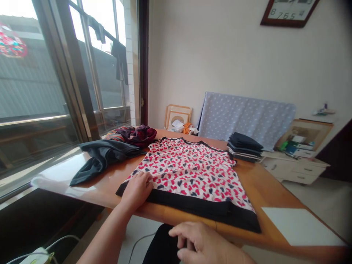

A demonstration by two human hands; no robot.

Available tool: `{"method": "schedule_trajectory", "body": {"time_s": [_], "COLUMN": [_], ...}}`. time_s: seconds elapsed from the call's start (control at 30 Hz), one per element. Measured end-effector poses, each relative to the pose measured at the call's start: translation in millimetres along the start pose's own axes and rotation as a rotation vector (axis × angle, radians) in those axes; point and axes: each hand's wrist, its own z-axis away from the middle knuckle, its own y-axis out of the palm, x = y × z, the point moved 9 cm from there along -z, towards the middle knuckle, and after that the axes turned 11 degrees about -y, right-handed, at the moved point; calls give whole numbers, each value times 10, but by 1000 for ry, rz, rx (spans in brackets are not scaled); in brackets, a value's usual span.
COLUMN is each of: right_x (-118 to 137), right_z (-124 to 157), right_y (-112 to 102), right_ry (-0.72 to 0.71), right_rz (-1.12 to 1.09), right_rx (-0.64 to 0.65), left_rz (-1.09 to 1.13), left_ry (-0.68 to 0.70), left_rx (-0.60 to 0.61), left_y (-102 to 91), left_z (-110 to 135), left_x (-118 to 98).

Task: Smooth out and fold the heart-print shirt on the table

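A short-sleeved shirt (189, 169) lies spread on the wooden table, its neckline at the far side. Red and dark hearts cover its pale cloth, and a wide black band edges the near hem. On the hem's left end rests my left hand (138, 187), palm down with the fingers loosely bent against the cloth. My right hand (202, 240) hovers in front of the table's near edge, apart from the shirt. Its fingers are half curled, the thumb stands off from them, and nothing shows between them.
Dark grey clothing (106, 156) and a patterned maroon cloth (140, 135) lie heaped at the table's left. A stack of folded dark clothes (244, 146) stands at the back right. A white sheet (302, 225) covers part of the table's (271, 187) right side. Windows border the left.
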Motion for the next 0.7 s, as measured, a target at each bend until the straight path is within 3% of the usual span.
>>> {"method": "schedule_trajectory", "body": {"time_s": [0.13,0.23,0.33,0.47,0.57,0.7], "right_x": [-80,-288,-585,-879,-944,-980], "right_z": [263,520,861,1395,1619,1694], "right_y": [-207,-453,-791,-1253,-1404,-1416], "right_ry": [59,145,214,330,383,420], "right_rz": [20,40,126,447,670,797], "right_rx": [-118,-284,-519,-786,-795,-736], "left_rz": [-78,-101,2,216,374,451], "left_ry": [17,41,110,236,324,445], "left_rx": [11,3,43,173,316,434], "left_y": [15,13,72,209,299,407], "left_z": [-49,-43,31,208,360,526], "left_x": [-46,-241,-620,-1256,-1718,-2225]}}
